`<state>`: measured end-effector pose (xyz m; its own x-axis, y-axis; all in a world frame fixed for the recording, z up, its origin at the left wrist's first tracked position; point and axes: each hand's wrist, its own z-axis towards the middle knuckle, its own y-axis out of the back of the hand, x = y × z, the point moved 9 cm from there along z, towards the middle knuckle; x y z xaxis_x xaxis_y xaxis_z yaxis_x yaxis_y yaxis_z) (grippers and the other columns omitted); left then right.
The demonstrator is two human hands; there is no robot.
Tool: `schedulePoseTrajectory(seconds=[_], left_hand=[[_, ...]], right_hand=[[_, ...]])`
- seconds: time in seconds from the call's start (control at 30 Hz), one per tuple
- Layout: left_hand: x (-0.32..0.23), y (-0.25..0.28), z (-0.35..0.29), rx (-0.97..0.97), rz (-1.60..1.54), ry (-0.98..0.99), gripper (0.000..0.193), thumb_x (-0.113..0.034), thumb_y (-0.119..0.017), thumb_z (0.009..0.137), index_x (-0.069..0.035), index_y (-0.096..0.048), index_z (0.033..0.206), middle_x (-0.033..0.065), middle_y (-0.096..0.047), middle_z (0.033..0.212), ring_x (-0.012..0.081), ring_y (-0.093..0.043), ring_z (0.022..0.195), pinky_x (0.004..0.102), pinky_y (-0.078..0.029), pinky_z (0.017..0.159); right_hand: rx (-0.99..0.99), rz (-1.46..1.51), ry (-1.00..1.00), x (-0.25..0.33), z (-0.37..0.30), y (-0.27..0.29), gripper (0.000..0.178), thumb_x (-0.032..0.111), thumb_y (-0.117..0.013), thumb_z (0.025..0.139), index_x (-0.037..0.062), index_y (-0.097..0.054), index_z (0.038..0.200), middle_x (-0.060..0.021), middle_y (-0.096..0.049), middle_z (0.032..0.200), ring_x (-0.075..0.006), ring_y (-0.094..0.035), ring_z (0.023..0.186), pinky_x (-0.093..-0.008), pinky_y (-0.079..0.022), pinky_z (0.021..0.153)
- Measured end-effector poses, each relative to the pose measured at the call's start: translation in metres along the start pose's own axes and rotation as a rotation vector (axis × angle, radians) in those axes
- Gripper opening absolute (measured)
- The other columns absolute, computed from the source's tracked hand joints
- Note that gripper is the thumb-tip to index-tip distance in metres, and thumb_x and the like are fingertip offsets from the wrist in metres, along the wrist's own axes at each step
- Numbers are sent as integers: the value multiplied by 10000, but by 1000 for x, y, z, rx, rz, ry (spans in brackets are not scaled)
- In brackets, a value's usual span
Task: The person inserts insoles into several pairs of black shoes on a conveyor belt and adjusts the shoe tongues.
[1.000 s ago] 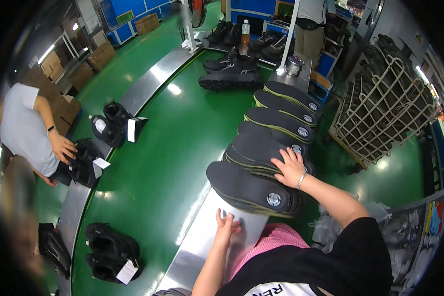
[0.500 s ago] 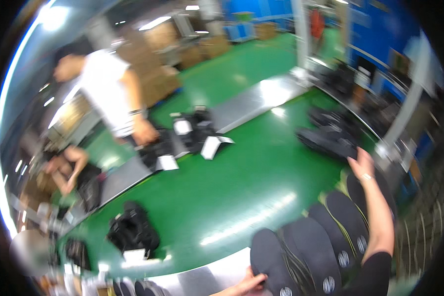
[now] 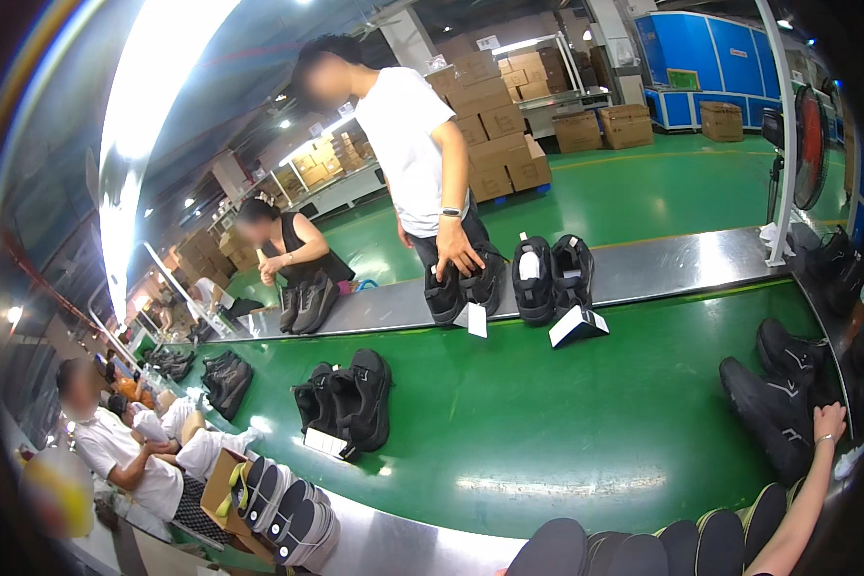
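Note:
At the right end of the green belt lies a pair of black shoes. The nearer black shoe [image 3: 763, 408] has its side toward me, and the other black shoe [image 3: 792, 348] sits just behind it. My right hand [image 3: 828, 422] is closed at the upper edge of the nearer shoe, its fingertips partly hidden. Under my right forearm, along the belt's near edge, stands a row of dark insoles [image 3: 634, 557], cut off by the lower edge. My left hand is out of view.
Across the green belt [image 3: 547, 413], a person in a white shirt [image 3: 408, 144] touches black shoes [image 3: 461, 288] on a metal ledge. Another black pair [image 3: 350, 398] with a white card is on the belt. Grey insoles [image 3: 288, 514] stand beside a carton [image 3: 223, 490]. A white post [image 3: 785, 125] rises at right.
My view has swung left and up, so things appear further right and lower. My left hand, earlier at the insoles, has left the picture. My right hand stays at the black shoe.

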<state>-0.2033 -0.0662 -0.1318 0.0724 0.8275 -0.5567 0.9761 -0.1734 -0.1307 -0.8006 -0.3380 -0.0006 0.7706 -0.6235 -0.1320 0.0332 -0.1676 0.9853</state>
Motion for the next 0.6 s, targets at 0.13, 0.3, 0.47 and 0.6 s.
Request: schedulePoseTrajectory(seconds=[0.13, 0.3, 0.47, 0.6], left_hand=[[-8, -3, 11, 19, 25, -8, 806, -311, -659, 698, -30, -146, 1252, 217, -391, 1166, 298, -510, 931, 372, -485, 704], [2, -2, 16, -1, 24, 1, 818, -320, -659, 698, -29, -141, 1259, 222, -385, 1174, 305, -504, 946, 379, -479, 720], [8, -1, 19, -2, 21, -5, 830, -329, -659, 697, -29, -135, 1266, 227, -379, 1182, 312, -497, 961, 385, -473, 736], [14, 4, 11, -11, 18, -32, 839, -337, -659, 697, -28, -131, 1272, 231, -374, 1189, 318, -492, 973, 390, -469, 748]], right_hand=[[-179, -171, -30, -13, 42, -37, 660, 540, -583, 690, 294, -364, 1262, -112, -277, 1354, -308, -259, 1246, -498, -272, 967], [57, -155, 1, -15, 71, -68, 652, 489, -541, 737, 311, -284, 1310, -85, -279, 1368, -263, -260, 1259, -496, -208, 996], [121, -137, 55, -19, 102, -93, 543, 437, -466, 797, 270, -329, 1295, -39, -361, 1329, -229, -337, 1222, -490, -210, 990], [132, -164, 184, 40, 38, -35, 437, 346, -424, 836, 117, -415, 1208, -110, -459, 1190, -273, -410, 1141, -471, -235, 987]])
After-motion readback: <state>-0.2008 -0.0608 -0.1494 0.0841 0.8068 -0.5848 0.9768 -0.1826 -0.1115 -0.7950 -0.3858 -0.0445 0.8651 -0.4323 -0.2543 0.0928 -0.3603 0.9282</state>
